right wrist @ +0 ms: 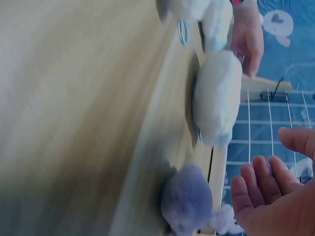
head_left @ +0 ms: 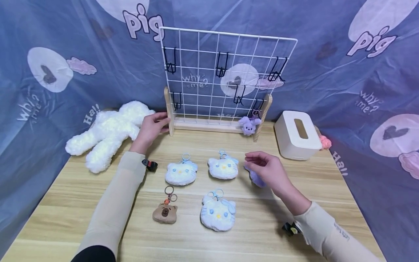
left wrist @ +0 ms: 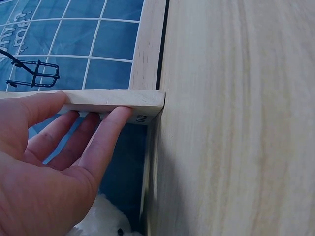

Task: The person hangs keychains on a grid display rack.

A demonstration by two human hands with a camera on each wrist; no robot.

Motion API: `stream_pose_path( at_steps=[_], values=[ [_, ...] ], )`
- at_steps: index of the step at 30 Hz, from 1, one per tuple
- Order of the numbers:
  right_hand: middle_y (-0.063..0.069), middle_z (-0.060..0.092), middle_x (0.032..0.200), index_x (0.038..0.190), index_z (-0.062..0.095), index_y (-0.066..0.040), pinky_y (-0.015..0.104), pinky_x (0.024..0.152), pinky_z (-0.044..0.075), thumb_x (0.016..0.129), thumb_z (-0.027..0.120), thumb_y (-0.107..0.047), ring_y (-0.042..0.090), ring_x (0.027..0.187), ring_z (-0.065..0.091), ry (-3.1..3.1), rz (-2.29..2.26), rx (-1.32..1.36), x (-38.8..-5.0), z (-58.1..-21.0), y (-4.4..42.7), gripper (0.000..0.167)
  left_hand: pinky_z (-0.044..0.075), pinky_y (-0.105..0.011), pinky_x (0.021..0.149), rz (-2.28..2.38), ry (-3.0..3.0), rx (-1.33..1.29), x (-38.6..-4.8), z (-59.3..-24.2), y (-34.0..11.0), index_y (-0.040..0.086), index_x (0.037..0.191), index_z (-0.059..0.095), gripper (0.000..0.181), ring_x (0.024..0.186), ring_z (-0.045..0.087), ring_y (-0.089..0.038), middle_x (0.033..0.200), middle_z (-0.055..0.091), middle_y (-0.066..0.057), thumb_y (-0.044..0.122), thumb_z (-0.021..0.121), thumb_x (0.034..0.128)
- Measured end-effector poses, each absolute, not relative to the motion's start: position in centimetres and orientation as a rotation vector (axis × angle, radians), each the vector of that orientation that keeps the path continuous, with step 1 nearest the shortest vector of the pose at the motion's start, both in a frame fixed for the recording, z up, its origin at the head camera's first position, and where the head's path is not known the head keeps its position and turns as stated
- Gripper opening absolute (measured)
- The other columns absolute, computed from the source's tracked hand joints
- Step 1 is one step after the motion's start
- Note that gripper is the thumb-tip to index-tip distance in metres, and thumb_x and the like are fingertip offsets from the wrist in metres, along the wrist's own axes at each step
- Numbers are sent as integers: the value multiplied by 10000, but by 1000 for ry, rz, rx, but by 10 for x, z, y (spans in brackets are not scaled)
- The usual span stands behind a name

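Head view: The left hand (head_left: 152, 127) gripped the pale wooden upright (head_left: 168, 105) of a white wire-grid rack with a wooden base (head_left: 206, 124). The right hand (head_left: 266, 171), its fingers relaxed, hovered over a purple plush keychain (head_left: 256, 179) on the wood-grain tabletop (head_left: 258, 233). Three fluffy white cat-head keychains (head_left: 181, 173) (head_left: 223, 168) (head_left: 218, 214) and a brown plush animal-head keychain (head_left: 165, 213) also lay there. A lilac plush rabbit (head_left: 249, 125) appeared to hang from the rack's lower-right black wire hook (head_left: 257, 105). By this arrangement, hanging seemed at an early stage: one piece up, five left on the tabletop.

Left wrist view: Thumb and fingers pinched the upright from opposite faces.

Right wrist view: The right hand grasped nothing; its fingers were loosely bent, apart from the purple plush keychain.
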State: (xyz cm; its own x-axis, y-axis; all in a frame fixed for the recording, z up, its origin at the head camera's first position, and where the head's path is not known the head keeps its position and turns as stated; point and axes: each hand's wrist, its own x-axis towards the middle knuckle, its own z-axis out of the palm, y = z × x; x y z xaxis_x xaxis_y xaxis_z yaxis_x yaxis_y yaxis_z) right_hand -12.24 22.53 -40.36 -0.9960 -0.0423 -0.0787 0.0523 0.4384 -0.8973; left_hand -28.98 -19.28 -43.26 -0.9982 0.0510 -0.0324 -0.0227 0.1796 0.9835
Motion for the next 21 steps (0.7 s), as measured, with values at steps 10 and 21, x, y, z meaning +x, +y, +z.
stream_pose_path(
  at_steps=[10, 21],
  values=[
    [171, 812, 1244, 1282, 799, -9, 132, 854, 611, 993, 867, -136, 74, 1019, 729, 2550, -1564, -79, -106, -407, 206, 323, 715, -308, 1014, 1983, 2356, 31, -290, -433, -195, -57, 1580, 578, 475, 1051, 727, -83, 1523, 612, -282, 140, 635, 1152],
    [192, 822, 1184, 1233, 801, 29, 157, 837, 663, 969, 864, -65, 99, 981, 769, 2458, -1565, -173, -97, -416, 193, 288, 719, -267, 974, 1977, 2357, 33, -290, -433, -195, -56, 1579, 580, 478, 1072, 737, -122, 1526, 619, -287, 144, 642, 1149]
  ],
)
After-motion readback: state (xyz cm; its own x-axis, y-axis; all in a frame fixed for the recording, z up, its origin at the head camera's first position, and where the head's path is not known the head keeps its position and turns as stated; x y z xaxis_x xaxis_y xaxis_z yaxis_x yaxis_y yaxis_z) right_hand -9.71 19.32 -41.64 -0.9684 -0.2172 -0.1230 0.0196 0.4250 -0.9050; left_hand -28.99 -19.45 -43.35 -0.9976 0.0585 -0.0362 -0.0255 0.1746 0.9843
